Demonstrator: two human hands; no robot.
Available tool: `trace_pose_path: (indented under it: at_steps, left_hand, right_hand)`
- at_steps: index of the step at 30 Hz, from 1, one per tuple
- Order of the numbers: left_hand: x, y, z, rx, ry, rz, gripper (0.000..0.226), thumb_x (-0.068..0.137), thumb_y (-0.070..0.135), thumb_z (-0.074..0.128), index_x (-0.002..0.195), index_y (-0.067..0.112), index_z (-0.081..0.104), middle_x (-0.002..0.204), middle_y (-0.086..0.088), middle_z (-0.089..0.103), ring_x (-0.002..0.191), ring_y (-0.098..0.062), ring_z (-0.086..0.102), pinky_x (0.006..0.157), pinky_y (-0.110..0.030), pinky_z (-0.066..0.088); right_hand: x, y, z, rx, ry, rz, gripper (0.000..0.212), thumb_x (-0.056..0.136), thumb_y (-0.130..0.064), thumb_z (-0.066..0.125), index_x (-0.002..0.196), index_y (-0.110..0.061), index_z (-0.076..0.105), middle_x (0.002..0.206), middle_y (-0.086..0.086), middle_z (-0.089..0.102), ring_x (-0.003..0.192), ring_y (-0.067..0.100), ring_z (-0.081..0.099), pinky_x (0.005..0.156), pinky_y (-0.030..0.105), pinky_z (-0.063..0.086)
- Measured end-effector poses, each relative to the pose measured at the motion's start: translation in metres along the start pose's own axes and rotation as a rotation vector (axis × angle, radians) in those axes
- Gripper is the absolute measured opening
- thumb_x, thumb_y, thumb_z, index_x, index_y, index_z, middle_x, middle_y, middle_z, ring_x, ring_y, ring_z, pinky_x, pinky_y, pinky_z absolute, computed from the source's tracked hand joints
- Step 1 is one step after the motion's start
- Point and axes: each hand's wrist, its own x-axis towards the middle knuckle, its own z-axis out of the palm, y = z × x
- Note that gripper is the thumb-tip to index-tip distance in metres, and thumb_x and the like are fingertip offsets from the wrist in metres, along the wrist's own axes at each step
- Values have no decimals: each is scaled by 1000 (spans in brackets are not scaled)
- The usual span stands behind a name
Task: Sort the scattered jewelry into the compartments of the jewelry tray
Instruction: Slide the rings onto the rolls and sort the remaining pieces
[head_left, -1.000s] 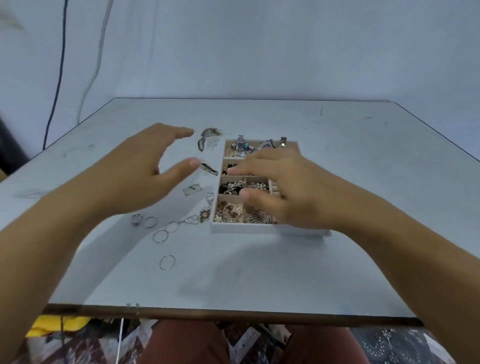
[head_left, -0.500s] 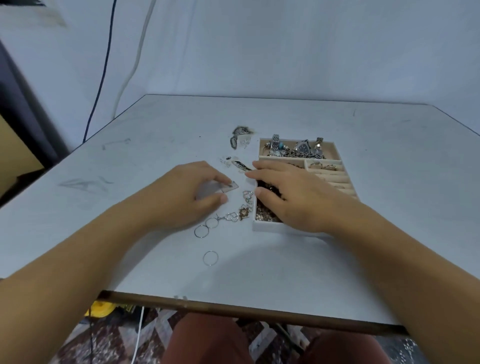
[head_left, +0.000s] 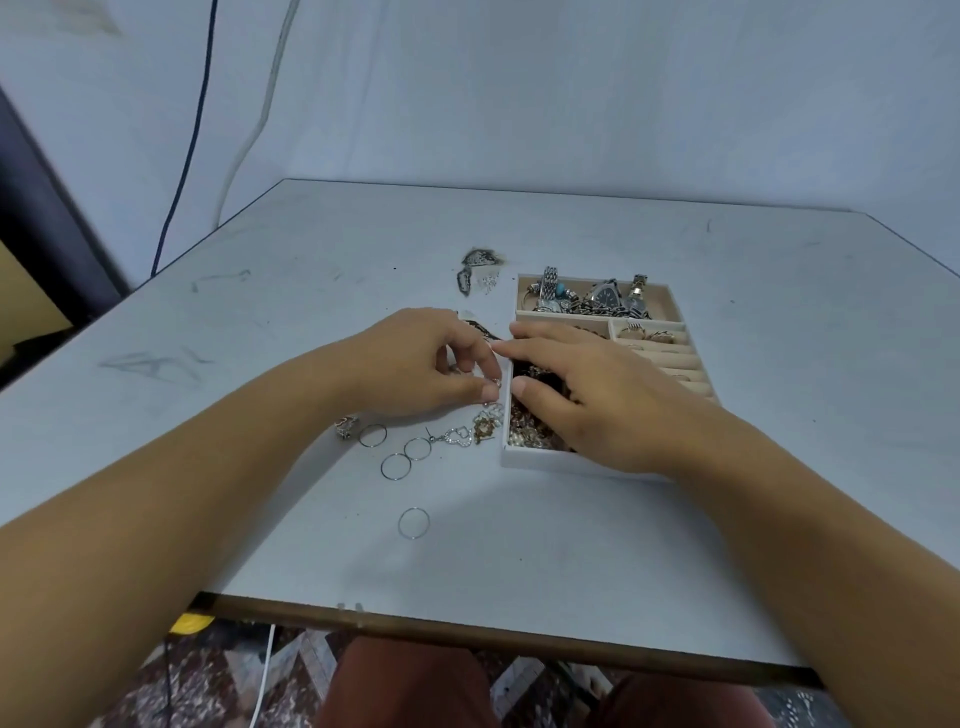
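The white jewelry tray (head_left: 524, 457) sits at the table's centre, watches filling its twelve o'clock compartment. Scattered thin hoop rings (head_left: 414, 522), a heart charm (head_left: 458, 435) and dark pieces (head_left: 477, 258) lie at its nine o'clock.

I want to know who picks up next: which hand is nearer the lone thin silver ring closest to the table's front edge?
Left. The left hand pinches something small just beyond and slightly left of the thin silver ring; the right hand rests over the white jewelry tray, farther off to the right.
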Motion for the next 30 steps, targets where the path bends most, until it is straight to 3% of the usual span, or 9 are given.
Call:
trace_pose_path:
  at_steps: [5, 12, 15, 21, 26, 30]
  left_hand:
    - [1, -4, -4, -22, -58, -52, 12, 81, 40, 70, 83, 30, 65, 81, 10, 64, 71, -6, 54, 67, -19, 43]
    - [-20, -12, -15, -153, 80, -126, 12, 85, 34, 66, 79, 23, 66, 76, 4, 71, 63, -5, 55, 58, -10, 40]
    - [-34, -16, -19, -188, 171, -130, 10, 87, 30, 65, 78, 24, 66, 74, 4, 71, 65, -15, 59, 63, -18, 43]
    - [-56, -27, -14, -378, 364, -94, 2, 85, 25, 67, 84, 26, 68, 77, 6, 71, 68, -12, 62, 71, -27, 48]
    - [-60, -29, -5, -510, 484, -79, 8, 81, 33, 71, 87, 30, 68, 83, -1, 70, 76, -24, 64, 69, -30, 47]
    - [-61, -26, -4, -500, 494, -63, 15, 75, 38, 66, 86, 28, 68, 83, -2, 71, 75, -25, 62, 68, -39, 48]
  right_hand:
    - [-1, 0, 0, -5, 1, 14, 43, 97, -40, 41, 140, -34, 41, 152, -13, 31, 138, 1, 24, 97, 13, 17]
    - [-1, -1, 0, 3, -5, 12, 43, 97, -40, 43, 140, -34, 42, 151, -12, 32, 138, 2, 24, 101, 15, 18]
    - [-1, -2, -1, 40, 10, 13, 39, 96, -39, 45, 134, -32, 50, 146, -11, 39, 135, 2, 30, 104, 18, 22]
    - [4, -20, -8, 77, 7, -47, 26, 88, -44, 57, 109, -32, 67, 124, -13, 55, 118, 1, 47, 97, 23, 37]
    - [5, -38, -6, -130, -44, -30, 39, 76, -57, 59, 108, -36, 64, 121, -16, 55, 118, 10, 46, 102, 36, 35]
    - [4, -45, -1, -111, -14, -32, 36, 77, -55, 59, 109, -38, 63, 121, -18, 53, 119, 10, 42, 105, 35, 26]
